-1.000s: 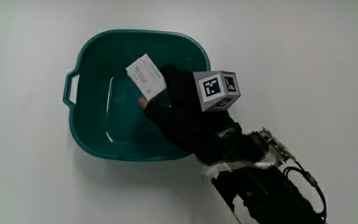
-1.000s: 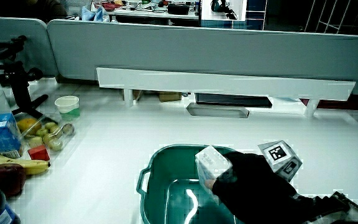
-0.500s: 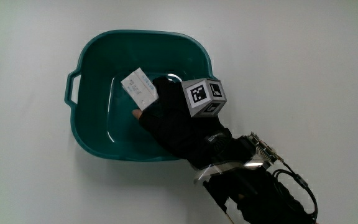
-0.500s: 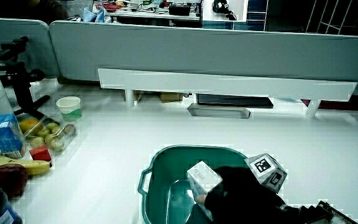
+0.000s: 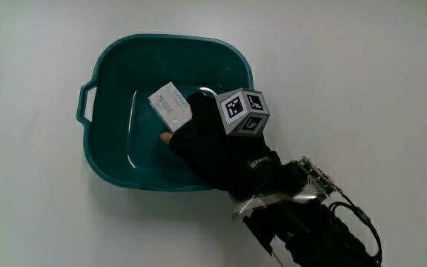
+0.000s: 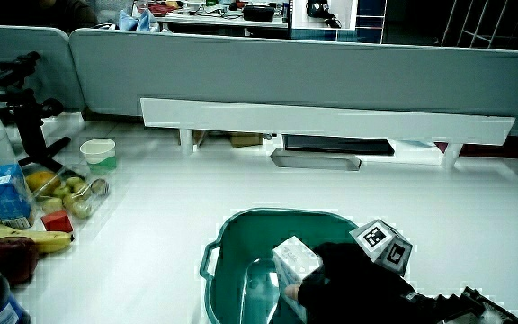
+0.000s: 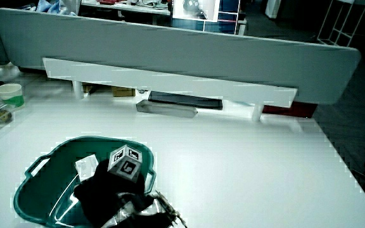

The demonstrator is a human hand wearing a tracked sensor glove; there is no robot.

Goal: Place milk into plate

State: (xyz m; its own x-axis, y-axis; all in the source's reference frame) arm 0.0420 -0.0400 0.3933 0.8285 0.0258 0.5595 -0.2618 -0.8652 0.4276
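Note:
A teal plastic basin with a side handle [image 5: 113, 63] [image 6: 232, 238] [image 7: 43, 161] stands on the white table. The gloved hand [image 5: 199, 133] [image 6: 335, 283] [image 7: 97, 183] reaches into it, shut on a small white milk carton [image 5: 169, 105] [image 6: 297, 261] [image 7: 85, 166]. The carton is low inside the basin, over its floor; whether it touches the floor I cannot tell. The patterned cube [image 5: 243, 111] sits on the back of the hand, and the forearm crosses the basin's rim nearest the person.
In a side view, a blue carton [image 6: 5, 193], a clear tray of fruit [image 6: 66, 193], a banana [image 6: 30, 238], a red fruit [image 6: 3, 256] and a pale cup [image 6: 98, 154] lie toward the table's edge. A white shelf [image 6: 326, 121] runs along the low partition.
The hand has carried the carton down from above the basin's rim to deep inside it. Over the last half second it has hardly moved.

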